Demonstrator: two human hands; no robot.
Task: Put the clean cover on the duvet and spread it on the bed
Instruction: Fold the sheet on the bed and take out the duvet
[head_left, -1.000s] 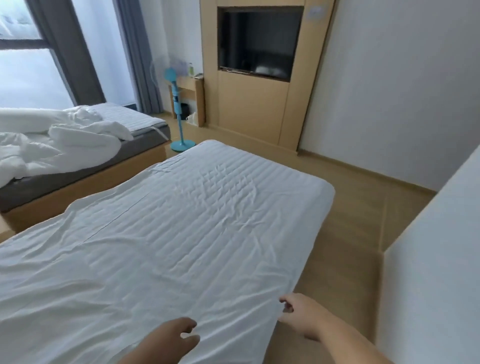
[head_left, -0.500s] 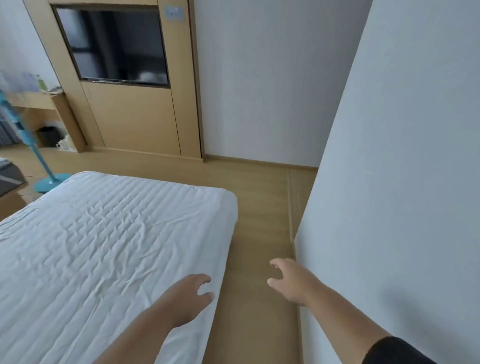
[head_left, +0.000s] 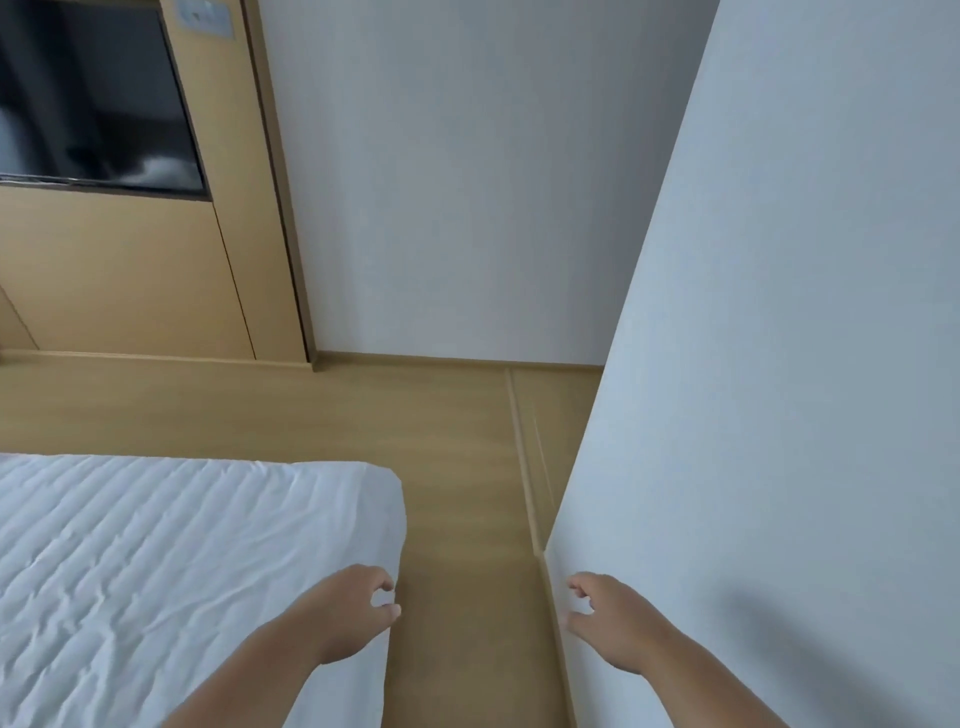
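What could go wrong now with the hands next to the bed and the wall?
The right hand is very near the wall, so it might bump it in that narrow strip of floor. The left hand hangs over the edge of the white sheet; a careless pull could probably wrinkle it more.

A bedroom, likely a hotel room — a bed (head_left: 156, 561) made up in white striped linen, a dark television (head_left: 93, 98) set into a pale wood wall panel (head_left: 130, 270), wood floor (head_left: 457, 426), plain white walls (head_left: 441, 182).
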